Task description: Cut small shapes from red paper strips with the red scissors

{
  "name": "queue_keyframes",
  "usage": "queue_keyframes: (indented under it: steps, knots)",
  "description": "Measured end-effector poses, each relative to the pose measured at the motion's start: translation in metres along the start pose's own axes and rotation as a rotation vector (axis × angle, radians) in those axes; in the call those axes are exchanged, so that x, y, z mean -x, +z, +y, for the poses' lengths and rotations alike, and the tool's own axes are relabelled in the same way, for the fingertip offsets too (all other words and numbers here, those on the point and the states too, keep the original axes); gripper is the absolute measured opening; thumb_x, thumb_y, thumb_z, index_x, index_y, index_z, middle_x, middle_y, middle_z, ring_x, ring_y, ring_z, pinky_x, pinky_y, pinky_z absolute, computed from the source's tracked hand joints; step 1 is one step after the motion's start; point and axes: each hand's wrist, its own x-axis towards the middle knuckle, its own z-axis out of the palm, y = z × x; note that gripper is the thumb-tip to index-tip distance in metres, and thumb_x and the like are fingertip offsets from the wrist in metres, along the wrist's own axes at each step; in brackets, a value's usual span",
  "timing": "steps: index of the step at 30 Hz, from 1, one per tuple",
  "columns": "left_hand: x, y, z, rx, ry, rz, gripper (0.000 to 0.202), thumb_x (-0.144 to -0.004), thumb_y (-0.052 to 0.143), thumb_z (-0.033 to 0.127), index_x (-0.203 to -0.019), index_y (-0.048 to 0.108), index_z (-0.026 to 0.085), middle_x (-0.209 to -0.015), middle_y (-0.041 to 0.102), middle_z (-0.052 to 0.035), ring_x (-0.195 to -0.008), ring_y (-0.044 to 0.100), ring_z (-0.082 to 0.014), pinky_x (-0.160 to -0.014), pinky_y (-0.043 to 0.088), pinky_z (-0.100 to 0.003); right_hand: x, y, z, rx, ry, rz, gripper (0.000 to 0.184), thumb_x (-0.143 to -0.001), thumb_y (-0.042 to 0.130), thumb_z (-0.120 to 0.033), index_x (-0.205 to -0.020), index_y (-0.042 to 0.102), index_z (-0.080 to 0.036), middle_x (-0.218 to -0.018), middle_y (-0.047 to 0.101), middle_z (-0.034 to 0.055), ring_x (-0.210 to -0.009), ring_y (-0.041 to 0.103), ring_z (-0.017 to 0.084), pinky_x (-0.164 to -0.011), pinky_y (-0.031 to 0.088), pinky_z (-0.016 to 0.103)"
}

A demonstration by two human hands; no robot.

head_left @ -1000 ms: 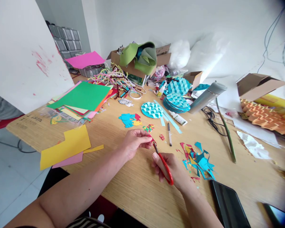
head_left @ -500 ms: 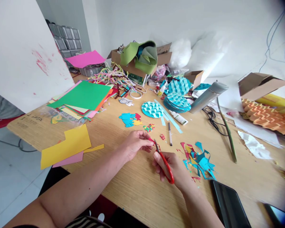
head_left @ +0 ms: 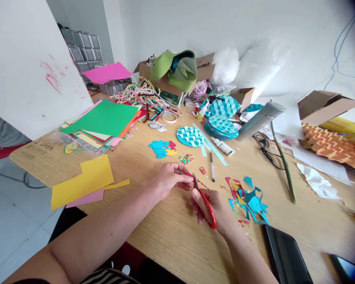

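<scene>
Between the thumb and fingers of my left hand (head_left: pixel 174 179) is a small piece of red paper (head_left: pixel 189 174), mostly covered by the fingers. My right hand (head_left: pixel 208 203) grips red-handled scissors (head_left: pixel 208 209), their blades pointing up and left at the paper's edge. A thin red offcut trails to the right behind the blades. Just beyond my hands lie small cut bits of paper (head_left: pixel 186 158) and a little red cutout (head_left: pixel 202 170). Blue fish shapes (head_left: pixel 159 148) and a yellow one (head_left: pixel 171 152) rest farther back, overlapping a red piece.
A pen (head_left: pixel 212 167) and a pile of paper scraps (head_left: pixel 251 199) lie to the right, with a black phone (head_left: pixel 285 252) nearer. Yellow paper (head_left: pixel 84 183) and stacked coloured sheets (head_left: pixel 102 118) are at left. Wavy blue discs (head_left: pixel 190 136), a glue bottle (head_left: pixel 223 146) and a grey bottle (head_left: pixel 262 118) stand behind.
The red offcut now stretches out farther to the right of the scissor blades. Both hands have stayed in nearly the same place.
</scene>
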Motion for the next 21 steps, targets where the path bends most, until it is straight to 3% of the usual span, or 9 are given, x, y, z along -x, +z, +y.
queue_keyframes:
  steps: [21]
  knots:
    - [-0.0010,-0.0007,-0.0025,0.008,-0.022,-0.025,0.024,-0.055,0.074,0.009,-0.072,0.058,0.011,-0.065,0.063,-0.0024,-0.057,0.060,-0.0117,-0.057,0.050,-0.027,0.0007,-0.0003,-0.0022,-0.010,0.013,-0.014,0.053,-0.076,0.057,-0.066,-0.066,0.058,-0.013,-0.050,0.057,-0.0014,-0.035,0.053,0.009,-0.035,0.034,0.018]
